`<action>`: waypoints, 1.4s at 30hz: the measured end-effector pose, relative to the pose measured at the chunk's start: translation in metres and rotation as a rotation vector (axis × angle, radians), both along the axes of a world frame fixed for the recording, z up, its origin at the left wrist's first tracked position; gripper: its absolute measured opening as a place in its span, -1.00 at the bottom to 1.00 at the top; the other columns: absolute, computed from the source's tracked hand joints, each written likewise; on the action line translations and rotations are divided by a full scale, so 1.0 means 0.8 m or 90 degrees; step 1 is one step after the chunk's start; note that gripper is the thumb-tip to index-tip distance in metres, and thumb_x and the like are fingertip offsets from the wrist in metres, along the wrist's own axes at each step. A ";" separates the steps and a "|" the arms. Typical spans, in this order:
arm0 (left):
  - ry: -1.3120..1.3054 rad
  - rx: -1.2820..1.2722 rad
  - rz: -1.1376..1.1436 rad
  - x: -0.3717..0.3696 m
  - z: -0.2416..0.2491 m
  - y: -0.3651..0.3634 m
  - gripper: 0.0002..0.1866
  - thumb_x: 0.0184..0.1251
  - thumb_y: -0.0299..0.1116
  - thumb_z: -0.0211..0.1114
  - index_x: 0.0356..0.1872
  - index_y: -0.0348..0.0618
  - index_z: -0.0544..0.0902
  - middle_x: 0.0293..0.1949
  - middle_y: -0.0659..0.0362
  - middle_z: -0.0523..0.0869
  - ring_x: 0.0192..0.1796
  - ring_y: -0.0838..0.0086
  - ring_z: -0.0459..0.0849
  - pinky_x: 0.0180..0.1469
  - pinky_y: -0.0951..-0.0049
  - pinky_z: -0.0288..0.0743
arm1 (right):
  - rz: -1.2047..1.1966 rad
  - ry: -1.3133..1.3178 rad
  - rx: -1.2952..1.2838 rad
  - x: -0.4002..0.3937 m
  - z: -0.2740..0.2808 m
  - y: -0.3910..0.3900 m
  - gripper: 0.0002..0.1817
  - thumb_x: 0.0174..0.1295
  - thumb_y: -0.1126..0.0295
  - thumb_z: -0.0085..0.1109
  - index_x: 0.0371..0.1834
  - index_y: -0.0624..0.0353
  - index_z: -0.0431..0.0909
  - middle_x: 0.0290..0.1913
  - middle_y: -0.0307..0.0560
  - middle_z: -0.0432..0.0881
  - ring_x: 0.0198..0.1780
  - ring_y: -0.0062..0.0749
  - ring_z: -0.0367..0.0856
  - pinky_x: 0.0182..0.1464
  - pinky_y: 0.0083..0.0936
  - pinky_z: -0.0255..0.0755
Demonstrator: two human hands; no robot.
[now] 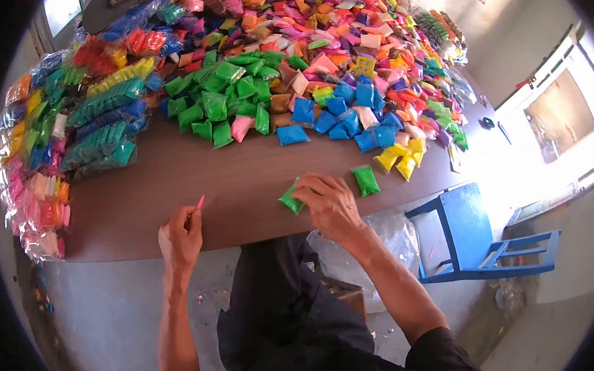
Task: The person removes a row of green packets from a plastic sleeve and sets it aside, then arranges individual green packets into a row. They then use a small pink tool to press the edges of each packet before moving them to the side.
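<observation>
My left hand [180, 237] is closed at the table's front edge. From its pinch sticks up a small, slim pink piece with a pointed tip [201, 201], too small to name further. My right hand [329, 204] has its fingers curled down over a small green plastic packet [290, 201] near the front edge, gripping its right side; the fingertips are partly hidden behind the hand. Just right of that hand lies another green packet [365, 180], flat on the table and untouched.
A large heap of colourful packets [328, 27] covers the back of the brown table [141, 195], with green packets [226, 88] and blue packets [340, 115] at its front. Bundled clear bags [105, 102] line the left. A blue chair [477, 236] stands beyond the right front edge.
</observation>
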State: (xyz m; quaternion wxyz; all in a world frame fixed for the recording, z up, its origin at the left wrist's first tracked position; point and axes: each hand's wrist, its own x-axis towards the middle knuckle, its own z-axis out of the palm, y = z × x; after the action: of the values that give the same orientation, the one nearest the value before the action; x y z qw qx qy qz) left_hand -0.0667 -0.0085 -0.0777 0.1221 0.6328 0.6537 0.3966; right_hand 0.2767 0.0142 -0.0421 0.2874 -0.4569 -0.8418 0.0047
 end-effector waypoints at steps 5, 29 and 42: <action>-0.029 0.008 0.010 0.003 0.002 0.008 -0.88 0.56 -0.39 0.46 -0.17 -0.22 0.78 -0.56 0.08 0.67 -0.57 0.38 0.61 -0.40 0.34 0.50 | -0.108 -0.010 0.047 0.043 0.012 0.003 -0.67 0.18 0.56 0.32 0.00 0.04 0.84 0.20 -0.15 0.76 0.28 -0.09 0.72 0.27 -0.12 0.58; 0.028 0.123 0.024 0.004 -0.016 0.005 -0.91 0.64 -0.41 0.43 -0.08 -0.22 0.78 -0.49 0.13 0.69 -0.49 0.55 0.61 -0.38 0.42 0.51 | -0.097 -0.036 0.033 0.100 -0.006 -0.029 -0.74 0.26 0.57 0.38 0.01 0.18 0.81 0.31 -0.04 0.73 0.47 0.00 0.63 0.54 0.02 0.46; 0.010 0.109 0.061 0.010 -0.014 0.001 -0.91 0.61 -0.41 0.45 -0.10 -0.22 0.79 -0.48 0.14 0.71 -0.50 0.50 0.63 -0.39 0.42 0.52 | -0.006 0.139 -0.005 0.003 0.079 -0.040 -0.69 0.12 0.65 0.31 -0.06 0.17 0.80 0.07 -0.08 0.82 0.07 -0.05 0.83 0.11 -0.17 0.70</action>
State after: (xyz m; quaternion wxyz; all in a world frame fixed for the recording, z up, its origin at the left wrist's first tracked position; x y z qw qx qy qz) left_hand -0.0584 -0.0074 -0.0892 0.0431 0.6117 0.6479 0.4519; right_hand 0.2793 -0.0179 0.0210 0.3755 -0.4587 -0.8034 0.0565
